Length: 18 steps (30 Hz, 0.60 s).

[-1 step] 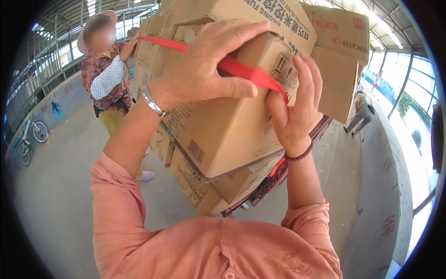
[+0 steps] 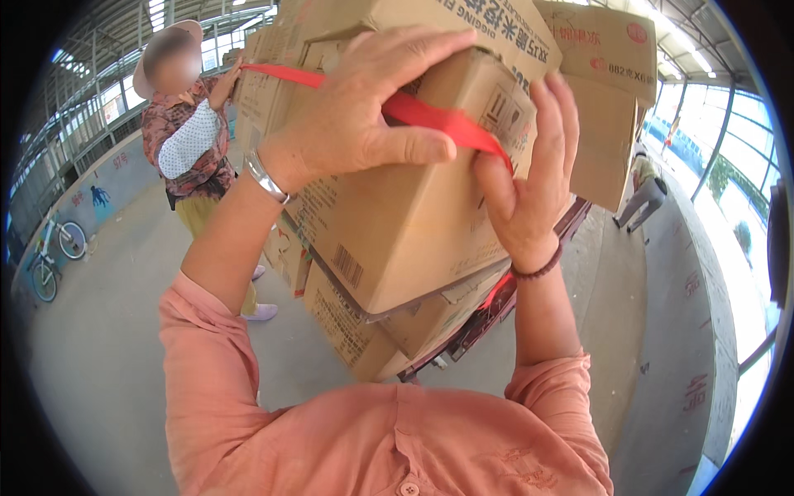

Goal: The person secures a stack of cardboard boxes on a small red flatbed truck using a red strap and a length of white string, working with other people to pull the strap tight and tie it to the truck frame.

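Observation:
A large brown cardboard box [image 2: 397, 240] sits tilted at the front of a stack, with a red strap [image 2: 451, 126] running across its upper part. Over its top left lies my left hand [image 2: 356, 107], fingers stretched and thumb apart, across the strap. My right hand [image 2: 529, 182] is at the box's right side, its fingers extended upward and the thumb beside the strap's right end. Whether that thumb presses on the strap, I cannot tell. Another person's hand [image 2: 223, 85] touches the stack at the left, near the strap's far end.
Lower boxes [image 2: 351, 326] rest under the large one, on a dark red cart frame [image 2: 471, 335]. Another carton [image 2: 595, 107] stands at the right of the stack. A person in a hat [image 2: 194, 132] stands at the left; another person [image 2: 645, 190] bends over farther right. A bicycle [image 2: 58, 248] leans by the left wall.
My right hand's fingers have straightened and moved slightly upward. My left hand stays over the strap with hardly any shift.

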### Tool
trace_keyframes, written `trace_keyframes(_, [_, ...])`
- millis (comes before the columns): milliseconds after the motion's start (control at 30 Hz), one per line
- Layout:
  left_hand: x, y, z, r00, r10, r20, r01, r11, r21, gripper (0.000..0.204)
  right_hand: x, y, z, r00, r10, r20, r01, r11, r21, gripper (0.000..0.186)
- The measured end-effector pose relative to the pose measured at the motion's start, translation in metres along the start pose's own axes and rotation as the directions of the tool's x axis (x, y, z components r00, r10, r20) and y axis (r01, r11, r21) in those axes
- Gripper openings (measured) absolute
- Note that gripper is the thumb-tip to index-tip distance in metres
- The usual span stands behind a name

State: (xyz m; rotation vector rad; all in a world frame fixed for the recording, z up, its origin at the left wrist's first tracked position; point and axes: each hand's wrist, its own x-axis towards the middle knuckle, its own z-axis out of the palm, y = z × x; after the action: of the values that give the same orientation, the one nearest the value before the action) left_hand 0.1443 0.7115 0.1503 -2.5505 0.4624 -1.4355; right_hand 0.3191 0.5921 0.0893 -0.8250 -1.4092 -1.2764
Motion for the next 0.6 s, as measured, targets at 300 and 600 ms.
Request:
trace_keyframes(300, [-0.012,-0.030,0.026,0.997,-0.068,-0.044,0.056,0.973,-0.223,0.069,0.004,0.022,-0.006,0.955,0.004,0.298,-0.052,0.986,0.155,0.054])
trace_keyframes(600, [-0.006,-0.023,0.029,0.981,-0.042,-0.190,0.010,0.986,-0.166,0.054,0.011,0.040,-0.005,0.897,0.082,0.435,-0.287,0.855,0.431,0.053])
